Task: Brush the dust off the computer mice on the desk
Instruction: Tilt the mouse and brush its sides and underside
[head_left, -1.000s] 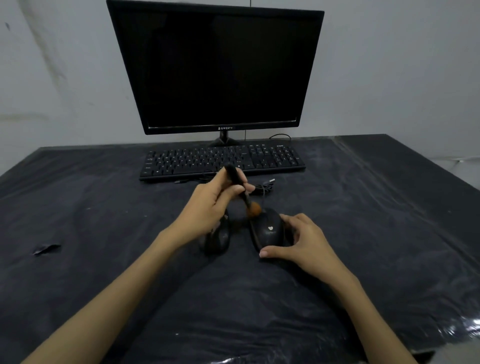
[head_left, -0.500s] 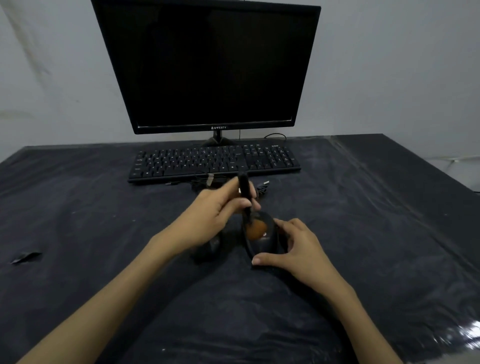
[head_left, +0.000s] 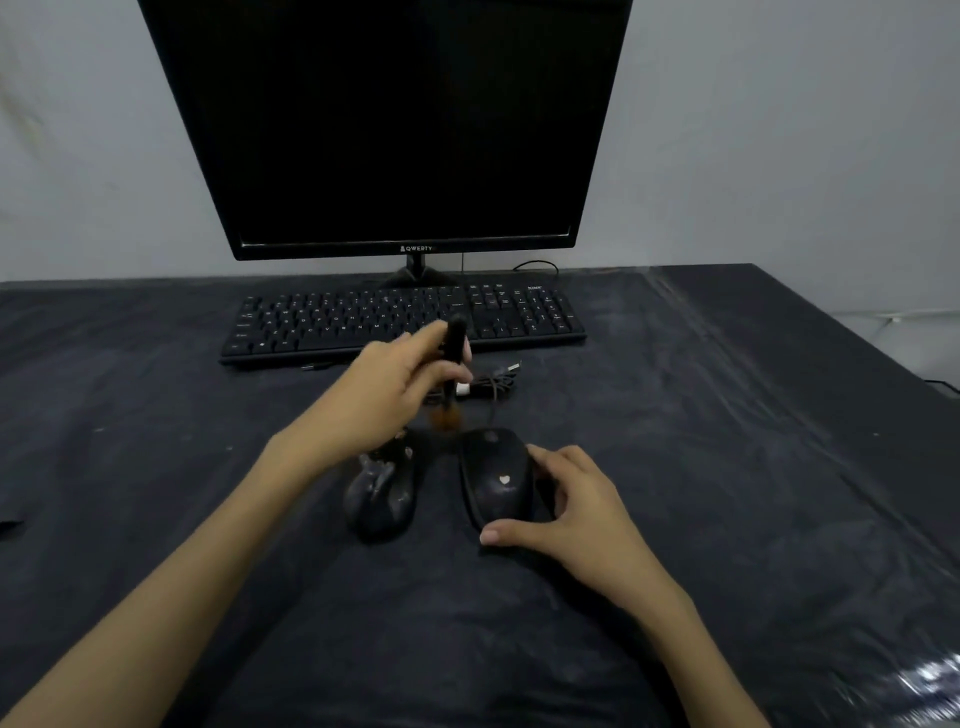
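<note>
Two black mice lie side by side on the dark desk cover (head_left: 156, 467). The right mouse (head_left: 496, 475) has a small pale heart mark on its back. My right hand (head_left: 563, 512) grips it at its right side and near end. The left mouse (head_left: 382, 493) is smaller and shiny, lying free. My left hand (head_left: 397, 392) holds a black-handled brush (head_left: 452, 364) nearly upright, its orange bristles pointing down just beyond the gap between the two mice, off the right mouse's far end.
A black keyboard (head_left: 363, 322) lies behind the hands, with a dark monitor (head_left: 400, 130) standing behind it. A coiled mouse cable (head_left: 493, 387) with a USB plug lies between keyboard and mice. The desk's right edge runs diagonally at the far right.
The brush has lifted off the right mouse's back and moved away toward the keyboard. The view has moved closer and the left mouse is uncovered. My right hand stays on the right mouse.
</note>
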